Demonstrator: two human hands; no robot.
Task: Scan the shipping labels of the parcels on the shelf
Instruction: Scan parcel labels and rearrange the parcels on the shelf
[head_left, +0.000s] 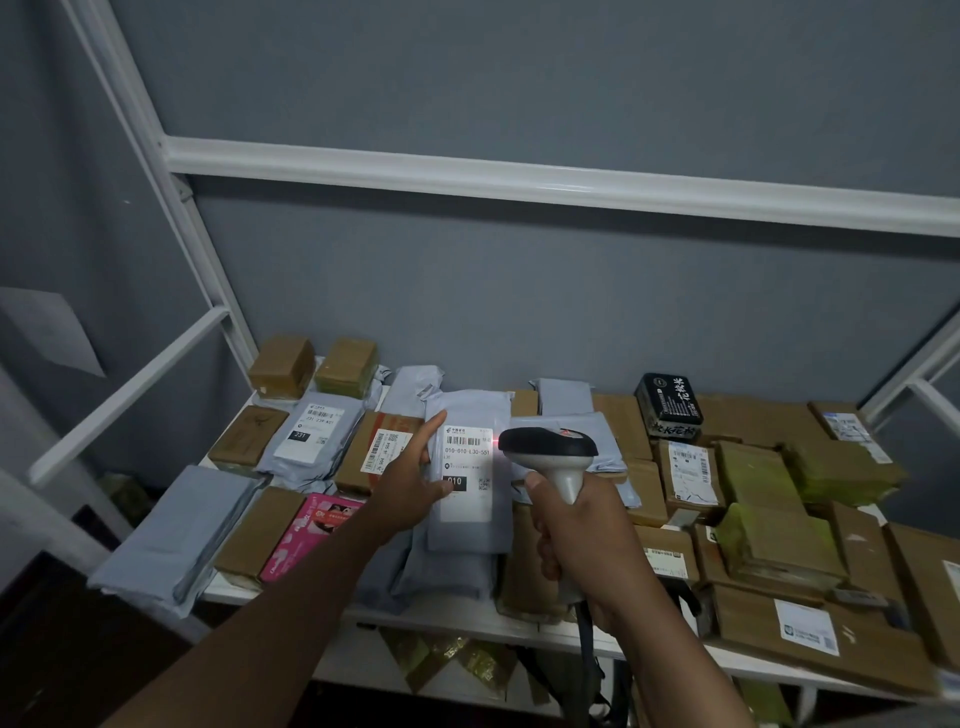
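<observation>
Nearest, the right hand (576, 535) wraps its grip around the upright handle of a barcode scanner (553, 452), whose dark head points left, a red glow at its nose. Just beyond, the left hand (410, 478) rests with relaxed, straight fingers on a grey mailer parcel (467, 525), thumb on the shipping label (466, 473). The parcel's long axis runs away from the viewer; its label faces up, red light falling on the barcode edge. It lies mid-shelf (457, 621) on other grey mailers, amid brown cardboard boxes (769, 540)
</observation>
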